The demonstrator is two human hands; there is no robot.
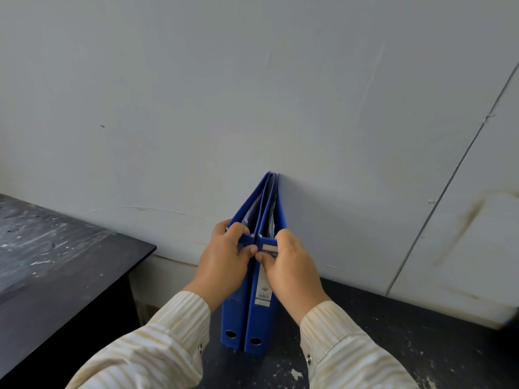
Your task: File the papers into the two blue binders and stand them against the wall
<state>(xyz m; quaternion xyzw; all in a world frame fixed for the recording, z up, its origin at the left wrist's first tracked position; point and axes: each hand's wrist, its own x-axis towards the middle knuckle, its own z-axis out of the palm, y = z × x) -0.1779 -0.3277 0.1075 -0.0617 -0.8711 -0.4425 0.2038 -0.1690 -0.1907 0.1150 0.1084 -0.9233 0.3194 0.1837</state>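
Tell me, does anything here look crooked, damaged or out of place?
The blue binders stand straight, side by side against the wall. Only wear stands out: a brownish stain on the wall at right, and white flecks on the dark table.

I am wearing a long-sleeved cream shirt (132, 360) with thin pale-yellow stripes, the left sleeve (157, 343) and right sleeve (354, 352) each closing at a banded cuff (186, 311) that is showing one small round silver snap (200, 348), fabric creasing loosely up both forearms, left hand (222, 261) and right hand (290, 266) uncovered.
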